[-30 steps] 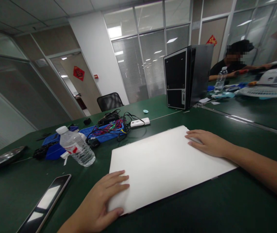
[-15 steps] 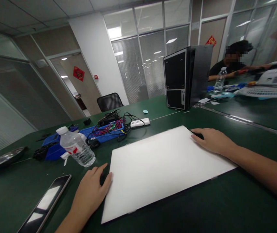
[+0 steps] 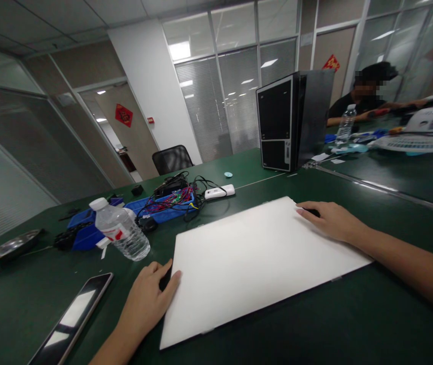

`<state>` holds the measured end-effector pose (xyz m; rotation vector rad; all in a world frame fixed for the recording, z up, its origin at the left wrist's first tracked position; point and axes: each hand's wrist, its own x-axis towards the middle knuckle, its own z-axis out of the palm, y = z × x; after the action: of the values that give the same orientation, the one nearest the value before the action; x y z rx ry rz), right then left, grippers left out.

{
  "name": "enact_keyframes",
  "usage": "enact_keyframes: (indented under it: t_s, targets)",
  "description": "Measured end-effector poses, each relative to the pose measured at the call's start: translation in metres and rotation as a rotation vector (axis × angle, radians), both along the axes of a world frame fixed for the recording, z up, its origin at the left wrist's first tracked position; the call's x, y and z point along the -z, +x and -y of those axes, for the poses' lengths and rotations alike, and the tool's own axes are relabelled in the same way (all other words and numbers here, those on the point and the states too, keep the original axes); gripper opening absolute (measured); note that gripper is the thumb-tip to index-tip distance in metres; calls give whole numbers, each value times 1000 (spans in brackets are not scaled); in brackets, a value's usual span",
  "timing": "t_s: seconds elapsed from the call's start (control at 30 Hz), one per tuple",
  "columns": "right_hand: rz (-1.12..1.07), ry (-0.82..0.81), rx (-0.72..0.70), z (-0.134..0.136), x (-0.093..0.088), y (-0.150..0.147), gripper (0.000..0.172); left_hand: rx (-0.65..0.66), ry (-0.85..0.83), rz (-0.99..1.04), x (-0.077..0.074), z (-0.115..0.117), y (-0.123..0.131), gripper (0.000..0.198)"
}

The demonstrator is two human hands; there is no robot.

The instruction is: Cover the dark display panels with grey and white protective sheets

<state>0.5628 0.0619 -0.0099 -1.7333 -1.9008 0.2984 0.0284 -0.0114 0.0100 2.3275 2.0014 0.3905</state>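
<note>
A large flat white panel (image 3: 254,263) lies on the dark green table (image 3: 353,324) in front of me. My left hand (image 3: 146,301) is at the panel's left edge, thumb against the edge and fingers curled beside it. At the far right corner, my right hand (image 3: 330,220) has its fingers closed over the edge. Both hands pinch the panel's rim.
Left of the panel are a water bottle (image 3: 121,233), a phone (image 3: 74,317), blue trays with tangled cables (image 3: 166,203) and a white device (image 3: 220,192). A black computer tower (image 3: 288,121) stands behind. A person sits at the far right table.
Both hands slid off the top of the panel to its edges. The left went from the near-left corner to the left edge, the right to the far right corner.
</note>
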Motion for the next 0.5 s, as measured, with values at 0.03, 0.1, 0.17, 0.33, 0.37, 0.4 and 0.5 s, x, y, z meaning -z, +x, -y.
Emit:
enact_keyframes:
  t_s: [0.03, 0.1, 0.17, 0.33, 0.37, 0.4, 0.5]
  targets:
    - [-53, -5, 0, -1, 0, 1, 62, 3, -3, 9, 0, -1, -1, 72]
    - [-176, -16, 2, -3, -1, 4, 57, 5, -13, 28, -1, -3, -4, 73]
    - [-316, -21, 7, -5, -2, 7, 50, 10, -27, 46, -1, -5, -5, 72]
    - [-685, -28, -49, -7, -4, 11, 44, 12, -38, 59, -2, -6, -5, 72]
    - [-747, -39, -67, -6, -4, 11, 49, 10, -37, 58, -2, -5, -4, 72]
    - [-803, -50, -83, -4, -5, 11, 54, 8, -37, 55, -2, -5, -3, 72]
    - [-938, -68, -122, 0, -10, 11, 60, -1, -36, 47, -3, -4, -1, 69]
